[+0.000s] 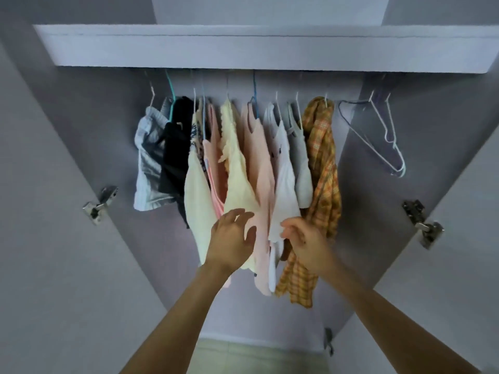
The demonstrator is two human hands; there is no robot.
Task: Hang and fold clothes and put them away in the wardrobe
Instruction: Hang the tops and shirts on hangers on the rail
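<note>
Pale lilac panels form the open wardrobe (270, 47), whose thick shelf edge runs across the upper part of the frame; below it, in the upper middle, a row of garments hangs on thin wire hangers. From the left of the row: a grey-and-white striped garment (148, 163); a black top (175, 157); a cream knitted top (195, 201); a coral-pink garment (216, 168); a pale yellow ruffled top (236, 168); a light pink long top (260, 184); a white top (285, 190); a grey-white short top (301, 168); and an orange-and-yellow checked shirt (322, 168) at the right end, hanging lowest. Further right, in the upper right of the frame, a few bare white and lilac wire hangers (388, 139) hang apart from the clothes. Silver metal door hinges (100, 203) show at mid-left and mid-right on the open doors.

Both bare forearms reach up from the bottom of the frame. The left hand (232, 238), centre frame, has its fingers spread and relaxed against the hems of the pale yellow and light pink tops, gripping nothing. The right hand (302, 238), just right of centre, has its fingers curled at the lower edge of the white top, pinching its hem; the checked shirt hangs just behind it.
</note>
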